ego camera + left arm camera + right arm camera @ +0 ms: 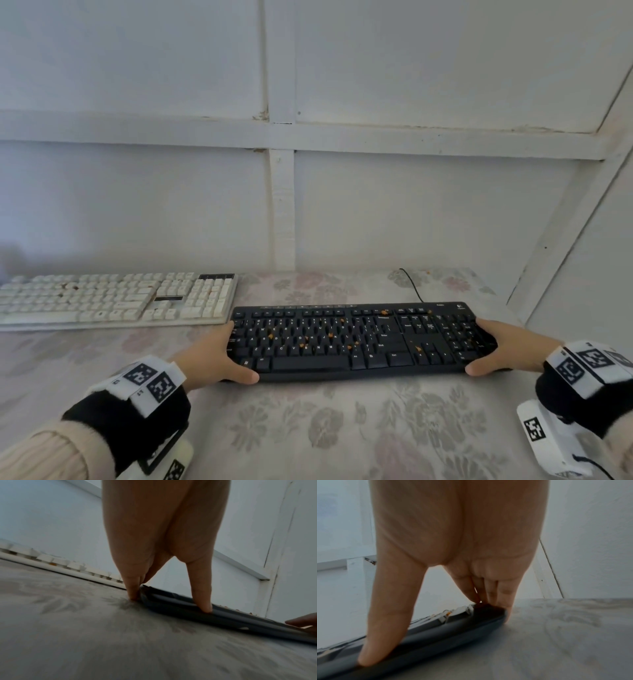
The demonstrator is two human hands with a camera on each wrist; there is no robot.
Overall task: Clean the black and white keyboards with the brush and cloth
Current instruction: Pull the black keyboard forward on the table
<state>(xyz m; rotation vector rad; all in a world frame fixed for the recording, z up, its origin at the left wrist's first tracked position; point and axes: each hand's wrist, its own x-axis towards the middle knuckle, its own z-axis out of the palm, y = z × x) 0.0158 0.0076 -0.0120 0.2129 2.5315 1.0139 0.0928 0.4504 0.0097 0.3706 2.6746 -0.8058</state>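
On floral cloth (pixel 308 428): black keyboard (pixel 359 339) lies left-right.

Cream ribbed knit sleeves (pixel 44 452), black cuffs (pixel 137 421), white wrist cams w/ b&w marker tags (pixel 150 378)

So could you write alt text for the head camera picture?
Two hands, left hand and right hand, grip the ends of a crumb-speckled black keyboard on a floral tablecloth. A white keyboard lies behind, left.

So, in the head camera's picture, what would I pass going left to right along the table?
White keyboard → left hand gripping the black keyboard's left end → black keyboard, dotted with orange crumbs → right hand gripping its right end.
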